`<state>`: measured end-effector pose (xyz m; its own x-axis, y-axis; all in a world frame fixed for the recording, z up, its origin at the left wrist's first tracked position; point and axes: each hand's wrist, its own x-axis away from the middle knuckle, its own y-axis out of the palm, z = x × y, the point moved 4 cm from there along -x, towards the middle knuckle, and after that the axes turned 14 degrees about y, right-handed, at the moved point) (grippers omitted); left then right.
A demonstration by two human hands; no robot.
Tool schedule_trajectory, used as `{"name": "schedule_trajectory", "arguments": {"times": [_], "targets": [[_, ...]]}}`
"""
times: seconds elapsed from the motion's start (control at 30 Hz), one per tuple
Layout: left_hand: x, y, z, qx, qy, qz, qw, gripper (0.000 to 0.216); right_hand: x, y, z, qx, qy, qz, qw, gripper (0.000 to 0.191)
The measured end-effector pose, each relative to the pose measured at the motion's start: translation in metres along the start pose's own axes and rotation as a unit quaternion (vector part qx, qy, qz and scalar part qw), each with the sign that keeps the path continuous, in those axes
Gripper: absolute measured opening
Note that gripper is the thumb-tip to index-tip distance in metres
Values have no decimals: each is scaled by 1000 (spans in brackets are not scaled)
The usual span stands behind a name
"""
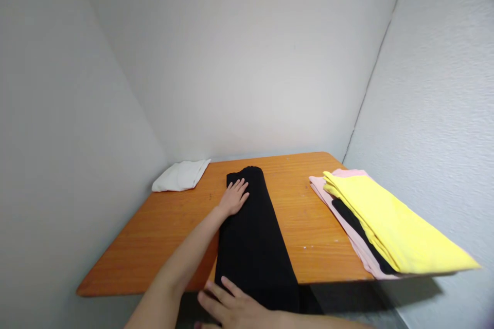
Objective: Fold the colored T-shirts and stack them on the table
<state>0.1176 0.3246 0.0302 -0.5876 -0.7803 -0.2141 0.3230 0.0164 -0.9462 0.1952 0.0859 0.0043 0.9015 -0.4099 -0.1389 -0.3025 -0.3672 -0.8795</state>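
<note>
A long black garment (254,236), folded lengthwise into a strip like a pair of trousers, lies down the middle of the table. Its near end hangs over the front edge. My left hand (234,197) rests flat on the far part of the garment, close to its left side, fingers spread. Lower down, by the table's front edge, my right hand (235,304) is over the near left side of the cloth with its fingers apart. Whether the right hand touches the fabric I cannot tell. Neither hand grips anything.
The orange-brown wooden table (165,236) stands against pale walls. At its back left lies a folded white cloth (181,175). Along the right side is a pile of folded clothes: yellow (393,221) on top, black (357,229) beneath, pink (320,185) at the bottom.
</note>
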Motion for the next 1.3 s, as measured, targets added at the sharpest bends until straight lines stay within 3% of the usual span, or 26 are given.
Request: {"name": "schedule_trajectory", "arguments": {"times": [0.1, 0.23, 0.33, 0.43, 0.5, 0.57, 0.67, 0.77, 0.9, 1.0, 1.17, 1.23, 1.3], "targets": [[29, -28, 19, -11, 31, 18, 999, 51, 41, -23, -12, -54, -16, -29, 998, 47], [112, -58, 65, -63, 165, -14, 984, 49, 119, -59, 20, 50, 112, 73, 990, 55], [182, -54, 96, -116, 292, -109, 943, 67, 169, -69, 54, 181, 188, 131, 956, 62], [224, -38, 107, -153, 313, -148, 925, 84, 189, -65, 71, 242, 200, 134, 940, 64], [234, -28, 110, -165, 299, -128, 931, 79, 184, -61, 72, 239, 185, 129, 944, 62], [234, -22, 114, -160, 262, -75, 949, 59, 171, -64, 71, 216, 182, 137, 949, 57], [226, -18, 121, -152, 106, 17, 983, 22, 146, -80, 79, 166, 222, 176, 945, 46], [224, -10, 134, -165, -72, 49, 982, 29, 123, -97, 101, 118, 272, 193, 935, 45], [232, 9, 154, -156, -207, 70, 963, 35, 104, -96, 127, 95, 309, 143, 936, 52], [237, 20, 158, -91, -254, 86, 959, 30, 98, -84, 133, 121, 317, 103, 935, 55], [251, 19, 144, 24, -308, 91, 947, 26, 97, -77, 134, 178, 326, 98, 923, 58], [262, 18, 137, 19, -291, 86, 953, 29, 99, -81, 129, 186, 327, 96, 922, 58], [273, 17, 130, -30, -231, 121, 965, 28, 105, -85, 117, 191, 309, 99, 927, 59]]}}
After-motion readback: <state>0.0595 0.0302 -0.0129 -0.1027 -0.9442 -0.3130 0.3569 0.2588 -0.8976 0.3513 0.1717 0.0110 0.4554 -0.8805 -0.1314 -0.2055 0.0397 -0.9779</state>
